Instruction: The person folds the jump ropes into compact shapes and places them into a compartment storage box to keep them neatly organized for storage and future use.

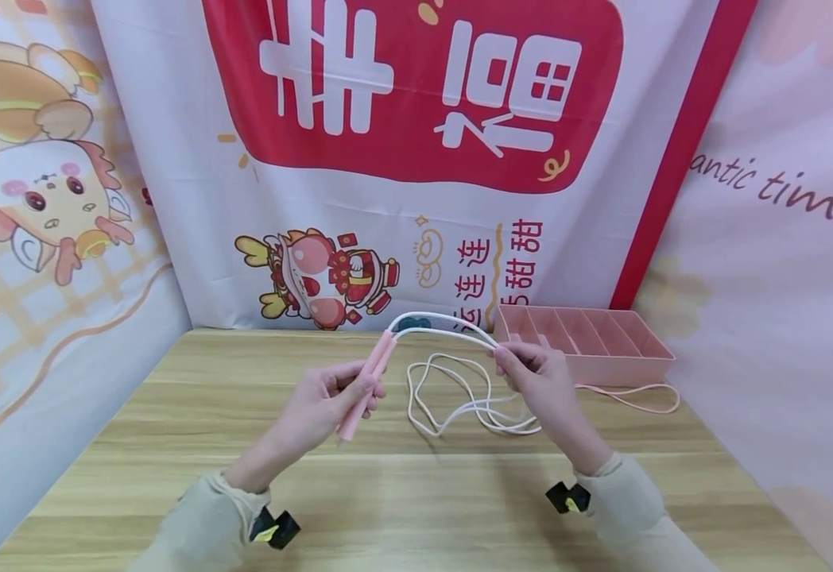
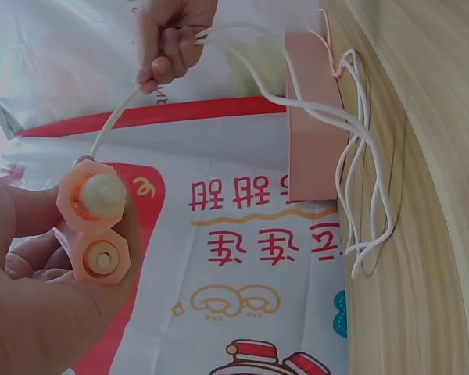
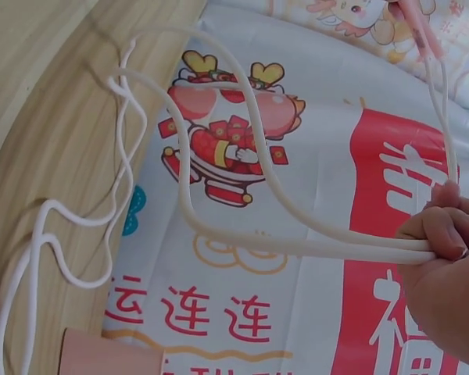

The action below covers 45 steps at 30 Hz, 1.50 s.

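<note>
A jump rope has two pink handles (image 1: pixel 368 380) and a white cord (image 3: pixel 281 248). My left hand (image 1: pixel 327 400) grips both handles side by side, tilted above the table, thumb across them. The left wrist view shows their octagonal ends (image 2: pixel 102 262), one with a pale knob protruding. To the right, my right hand (image 1: pixel 541 381) pinches the doubled cord a short way from the handles. Between the hands the two strands arch upward. Beyond the right fingers the cord droops to loose loops on the wooden table (image 1: pixel 245 421).
A pink divided box (image 1: pixel 620 371) stands at the back right of the table, with a thin pink cord loop (image 1: pixel 663 411) beside it. Printed cloth (image 1: pixel 195 238) hangs behind the table and at both sides. Each sleeve cuff has a small black device near it.
</note>
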Available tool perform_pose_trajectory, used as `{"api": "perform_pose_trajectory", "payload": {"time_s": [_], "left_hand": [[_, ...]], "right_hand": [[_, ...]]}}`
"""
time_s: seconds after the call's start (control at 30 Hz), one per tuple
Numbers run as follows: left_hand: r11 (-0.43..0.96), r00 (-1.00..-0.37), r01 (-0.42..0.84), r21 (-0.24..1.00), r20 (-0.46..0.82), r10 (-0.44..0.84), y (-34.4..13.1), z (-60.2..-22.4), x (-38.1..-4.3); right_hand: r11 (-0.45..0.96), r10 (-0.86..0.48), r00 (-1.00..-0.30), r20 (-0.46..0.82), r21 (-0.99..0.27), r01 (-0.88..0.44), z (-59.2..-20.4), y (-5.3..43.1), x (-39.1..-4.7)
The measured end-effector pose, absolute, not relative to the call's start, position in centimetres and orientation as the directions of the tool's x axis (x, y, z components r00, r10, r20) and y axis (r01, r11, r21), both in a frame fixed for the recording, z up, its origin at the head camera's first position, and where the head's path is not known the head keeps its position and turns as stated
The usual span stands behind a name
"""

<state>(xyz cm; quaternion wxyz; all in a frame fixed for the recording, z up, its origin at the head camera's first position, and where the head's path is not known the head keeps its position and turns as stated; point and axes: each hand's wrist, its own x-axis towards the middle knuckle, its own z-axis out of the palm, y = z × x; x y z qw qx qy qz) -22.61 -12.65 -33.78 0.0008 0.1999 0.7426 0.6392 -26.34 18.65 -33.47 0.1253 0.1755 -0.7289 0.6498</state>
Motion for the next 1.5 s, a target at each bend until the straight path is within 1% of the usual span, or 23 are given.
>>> {"api": "perform_pose_trajectory", "payload": {"time_s": [0.13,0.27,0.37,0.57,0.73,0.9,1.0,1.1,1.3,1.5], "left_hand": [[0.091,-0.916,0.285,0.954,0.243,0.321,-12.4,-33.9,-22.7],[0.118,-0.917,0.272,0.955,0.22,0.332,-12.5,-34.0,-22.9],[0.133,-0.912,0.261,0.956,0.199,0.36,-12.6,-34.2,-23.0],[0.148,-0.897,0.236,0.961,0.156,0.414,-12.7,-34.7,-23.3],[0.163,-0.899,0.241,0.957,0.156,0.409,-12.5,-35.1,-23.6],[0.152,-0.91,0.276,0.949,0.207,0.36,-12.1,-35.0,-23.7],[0.149,-0.92,0.278,0.949,0.218,0.327,-11.6,-34.8,-23.7],[0.126,-0.922,0.282,0.951,0.232,0.311,-11.2,-34.6,-23.7],[0.1,-0.904,0.339,0.936,0.294,0.312,-10.7,-34.3,-23.9],[0.084,-0.902,0.338,0.937,0.298,0.312,-10.3,-34.1,-24.0]], "right_hand": [[0.03,-0.033,-0.884,0.466,-0.884,-0.467,-33.1,18.2,-26.2],[0.018,0.057,-0.865,0.499,-0.866,-0.499,-32.6,18.2,-26.2],[0.016,0.102,-0.861,0.498,-0.866,-0.5,-32.3,18.3,-26.2],[-0.034,0.131,-0.876,0.465,-0.881,-0.472,-32.3,18.0,-26.2],[-0.067,0.157,-0.878,0.453,-0.882,-0.467,-32.6,17.4,-26.2],[-0.164,0.124,-0.907,0.402,-0.893,-0.418,-33.1,16.9,-26.2],[-0.21,0.092,-0.915,0.393,-0.891,-0.403,-33.3,16.5,-26.1],[-0.177,0.056,-0.915,0.399,-0.898,-0.403,-33.4,16.1,-26.0],[-0.085,-0.051,-0.905,0.422,-0.905,-0.417,-33.3,16.1,-26.0],[-0.028,-0.111,-0.908,0.405,-0.914,-0.404,-33.2,16.1,-26.0]]}}
